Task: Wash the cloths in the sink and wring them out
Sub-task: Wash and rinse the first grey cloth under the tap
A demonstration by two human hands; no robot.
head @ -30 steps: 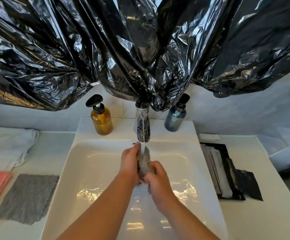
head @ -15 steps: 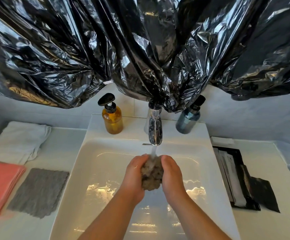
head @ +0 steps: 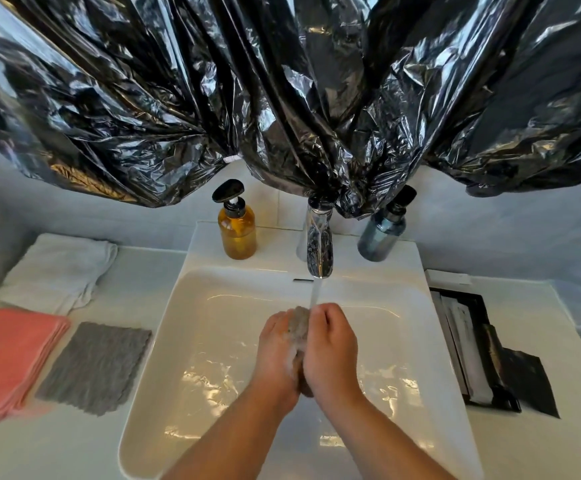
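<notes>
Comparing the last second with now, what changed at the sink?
The left hand and right hand pressed closer around the wet grey cloth: half a second ago it showed bunched between the palms, now only its top peeks out. Both kept their grip. The tap still runs; the pink cloth stack, flat grey cloth and white towel lie unmoved.
</notes>
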